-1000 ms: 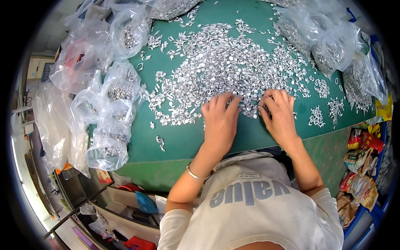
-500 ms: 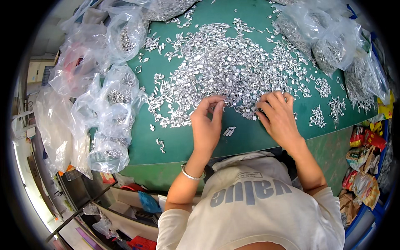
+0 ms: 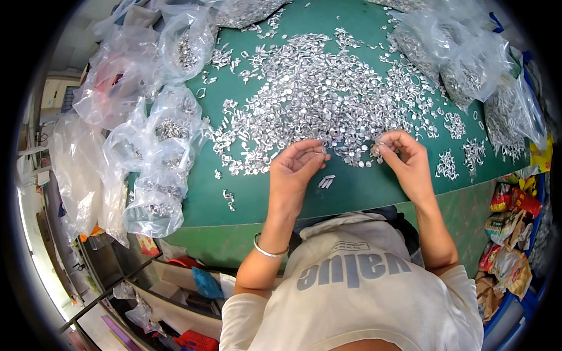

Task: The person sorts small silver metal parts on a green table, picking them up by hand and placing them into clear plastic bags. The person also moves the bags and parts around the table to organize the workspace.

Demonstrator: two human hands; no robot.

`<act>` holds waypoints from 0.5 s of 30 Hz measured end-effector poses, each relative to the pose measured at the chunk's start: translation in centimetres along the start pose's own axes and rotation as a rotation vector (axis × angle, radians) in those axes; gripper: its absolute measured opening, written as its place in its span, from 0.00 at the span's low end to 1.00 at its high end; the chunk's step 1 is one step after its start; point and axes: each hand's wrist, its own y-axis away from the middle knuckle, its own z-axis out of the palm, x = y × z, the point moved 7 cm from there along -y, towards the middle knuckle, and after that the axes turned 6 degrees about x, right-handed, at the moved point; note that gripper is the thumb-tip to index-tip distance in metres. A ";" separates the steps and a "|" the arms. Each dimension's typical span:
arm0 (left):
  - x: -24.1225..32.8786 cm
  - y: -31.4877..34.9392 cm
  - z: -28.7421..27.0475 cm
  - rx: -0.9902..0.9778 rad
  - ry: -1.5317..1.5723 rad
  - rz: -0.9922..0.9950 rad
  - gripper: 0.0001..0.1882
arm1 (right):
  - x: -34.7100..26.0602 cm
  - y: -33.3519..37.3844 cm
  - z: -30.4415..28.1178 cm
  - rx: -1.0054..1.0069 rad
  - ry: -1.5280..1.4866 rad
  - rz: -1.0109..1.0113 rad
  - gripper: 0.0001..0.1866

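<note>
A large heap of small silver metal pieces (image 3: 328, 96), some round and some ring-like, spreads over the green table (image 3: 252, 205). At the heap's near edge, my left hand (image 3: 294, 168) has its fingers curled, with a small silver metal piece (image 3: 321, 151) pinched at the tips. To its right, my right hand (image 3: 408, 161) closes thumb and forefinger on a small curved metal piece (image 3: 377, 146); its exact kind is too small to make out. Between the hands, a few narrow silver strips (image 3: 326, 181) lie on the table.
Clear plastic bags of metal pieces (image 3: 158, 193) line the table's left side. More filled bags (image 3: 468, 73) stand at the far right. Small sorted piles (image 3: 446, 165) sit right of my right hand. A little cluster (image 3: 229, 200) lies near the front left edge.
My right hand has drawn back from the heap and turned, now with a curved metal piece in its fingertips. My left hand has shifted slightly right, its fingertips now showing a small piece.
</note>
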 end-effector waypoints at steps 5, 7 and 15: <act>0.7 0.6 1.0 0.009 -0.125 0.096 0.12 | 1.4 1.2 1.2 -0.180 -0.659 0.424 0.08; 0.6 1.0 2.2 -0.043 -0.107 0.089 0.12 | 1.7 1.5 1.3 -0.180 -0.667 0.442 0.09; -0.2 2.1 4.6 -0.162 -0.094 0.046 0.14 | 1.3 2.4 1.3 -0.162 -0.411 0.327 0.11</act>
